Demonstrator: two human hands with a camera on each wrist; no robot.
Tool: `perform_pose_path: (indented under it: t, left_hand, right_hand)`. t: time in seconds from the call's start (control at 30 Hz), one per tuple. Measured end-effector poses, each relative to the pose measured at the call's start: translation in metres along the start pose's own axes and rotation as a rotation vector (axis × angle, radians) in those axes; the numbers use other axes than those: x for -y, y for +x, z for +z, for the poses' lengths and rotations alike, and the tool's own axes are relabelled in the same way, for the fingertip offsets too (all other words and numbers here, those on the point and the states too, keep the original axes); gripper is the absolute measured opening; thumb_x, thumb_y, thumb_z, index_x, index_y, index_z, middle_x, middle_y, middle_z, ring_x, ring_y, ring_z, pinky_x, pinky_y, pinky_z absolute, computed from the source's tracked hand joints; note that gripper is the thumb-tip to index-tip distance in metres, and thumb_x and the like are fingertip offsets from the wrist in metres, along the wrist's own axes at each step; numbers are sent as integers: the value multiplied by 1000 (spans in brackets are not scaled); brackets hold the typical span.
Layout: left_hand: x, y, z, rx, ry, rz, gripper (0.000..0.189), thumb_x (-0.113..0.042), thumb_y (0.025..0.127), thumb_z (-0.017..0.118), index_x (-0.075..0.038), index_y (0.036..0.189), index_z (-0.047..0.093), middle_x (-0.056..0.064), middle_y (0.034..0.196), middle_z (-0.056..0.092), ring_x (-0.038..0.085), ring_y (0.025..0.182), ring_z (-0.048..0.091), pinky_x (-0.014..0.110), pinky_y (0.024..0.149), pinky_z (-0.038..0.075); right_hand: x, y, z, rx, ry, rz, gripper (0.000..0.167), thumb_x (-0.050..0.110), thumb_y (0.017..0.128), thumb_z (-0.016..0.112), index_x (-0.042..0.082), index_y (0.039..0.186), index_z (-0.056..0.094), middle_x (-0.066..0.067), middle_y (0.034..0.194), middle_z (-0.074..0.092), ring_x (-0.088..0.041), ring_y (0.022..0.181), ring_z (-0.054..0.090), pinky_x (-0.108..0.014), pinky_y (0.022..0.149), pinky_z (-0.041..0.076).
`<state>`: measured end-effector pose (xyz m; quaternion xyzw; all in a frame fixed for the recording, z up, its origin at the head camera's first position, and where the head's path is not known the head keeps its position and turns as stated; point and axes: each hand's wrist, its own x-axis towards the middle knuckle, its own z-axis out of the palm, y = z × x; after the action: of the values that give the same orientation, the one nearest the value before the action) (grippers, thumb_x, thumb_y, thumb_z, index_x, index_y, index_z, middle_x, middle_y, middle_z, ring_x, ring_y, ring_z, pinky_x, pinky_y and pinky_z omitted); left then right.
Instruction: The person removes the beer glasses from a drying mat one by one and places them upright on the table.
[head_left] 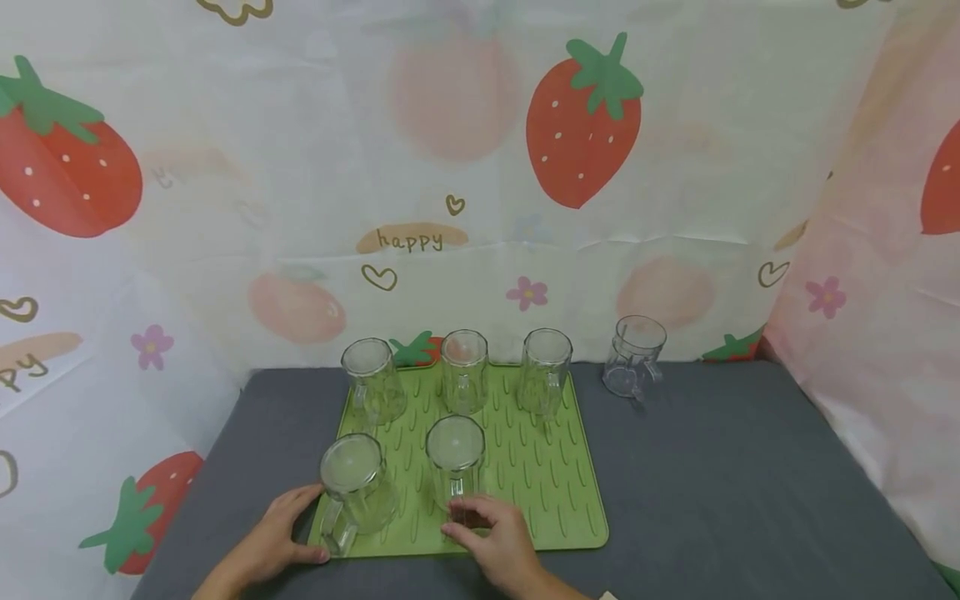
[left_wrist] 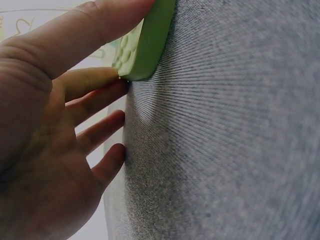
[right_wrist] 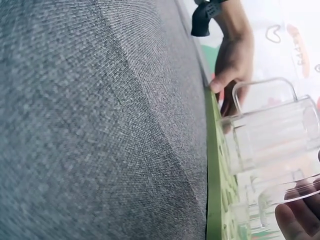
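Observation:
A clear glass mug stands near the front middle of a green ribbed mat. My right hand pinches its handle between thumb and fingers; the right wrist view catches those fingertips at the handle. Left of it, at the mat's front left corner, stands another glass mug, its handle toward the front. My left hand lies spread around that corner, thumb at the front edge and fingers at the left edge. In the left wrist view its fingers are fairly straight and touch the mat's corner.
Along the mat's back edge stand three more glass mugs, at left, middle and right. One separate glass mug sits on the grey cloth beyond the mat's right side. A strawberry-print curtain hangs behind.

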<state>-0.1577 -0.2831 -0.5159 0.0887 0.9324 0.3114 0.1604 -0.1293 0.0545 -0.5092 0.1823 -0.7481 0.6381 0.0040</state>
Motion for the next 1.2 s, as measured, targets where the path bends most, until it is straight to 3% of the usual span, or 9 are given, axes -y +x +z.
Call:
perform_pose_path:
  t: [0.13,0.37,0.67,1.03,1.2]
  left_hand:
    - [0,-2,1,-11,7,8,93,-32,71,87,10,140,43,33,140,43,56,131,32,68,98,37]
    - [2,-2,2,-14,8,10,93,-33,70,87,10,141,42,33,140,43,57,130,32,68,98,37]
    - [-1,-2,0,-27,-10,22,94,-32,69,87,10,140,43,33,139,43,57,130,32,69,99,36]
    - [1,0,1,-10,-14,16,95,-35,70,86,10,141,41,33,141,42,57,130,32,69,98,36]
    - [2,1,1,0,-31,-22,96,-37,70,86,8,142,41,33,142,41,56,132,31,70,100,34]
  right_hand:
    - [3,-2,0,-7,-27,-2,29,15,85,75,-2,107,71,-20,96,71,-11,84,68,-22,73,58]
    - [2,-5,1,4,-64,-6,27,17,86,75,-2,106,72,-18,93,71,-10,82,68,-20,70,58]
    - [-5,-3,6,-71,-199,-160,18,14,85,75,-1,96,73,-9,83,71,-6,74,66,-19,64,57]
    - [-5,0,9,-141,-286,-210,5,5,85,73,1,88,72,-5,80,71,-4,70,66,-17,60,56]
    - [-5,0,7,-136,-313,-243,3,4,86,71,2,88,72,-3,80,70,-2,71,65,-14,60,54]
